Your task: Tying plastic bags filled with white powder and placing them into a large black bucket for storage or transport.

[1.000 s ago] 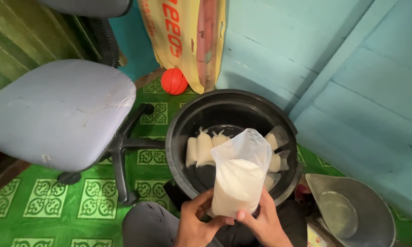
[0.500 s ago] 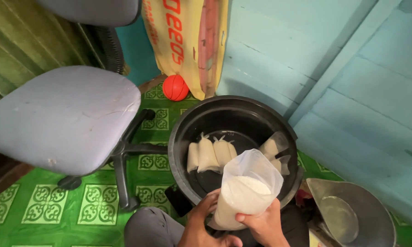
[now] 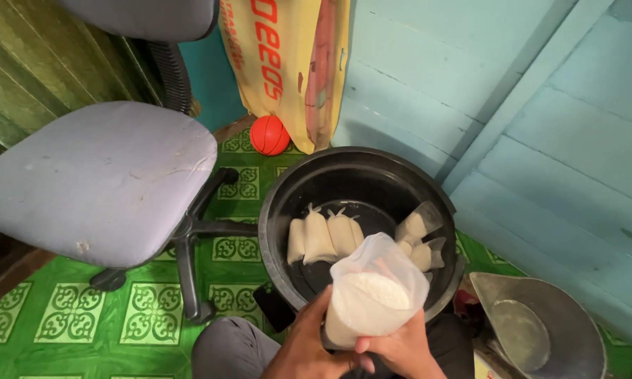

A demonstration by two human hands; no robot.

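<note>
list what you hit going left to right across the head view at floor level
office chair → orange ball → black tub holding tied bags → metal scoop pan

Grey office chair (image 3: 98,179), orange ball (image 3: 269,135), yellow sack (image 3: 288,63), metal scoop (image 3: 540,330)
</note>
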